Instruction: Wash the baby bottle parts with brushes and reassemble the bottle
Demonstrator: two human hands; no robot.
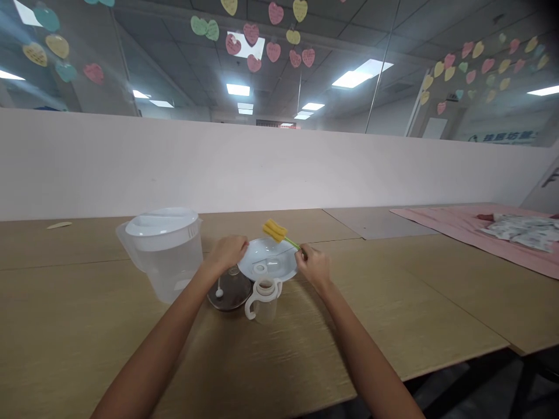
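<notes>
Around the middle of the frame, I see a brush [277, 232] tilted over a shallow white bowl [248, 262]. Its head is a chunky, ridged yellow sponge, pointing up and left; the thin handle is bright green, running down to the right. The person's right hand [315, 267] grasps the end of that handle between thumb and curled fingers. At the bowl's left rim sits the left hand [229, 253], fingers curled; I can't tell whether it pinches the rim. Just below the bowl stands a clear cup [264, 306] with white curved handles, beside a dark round dish [236, 294].
</notes>
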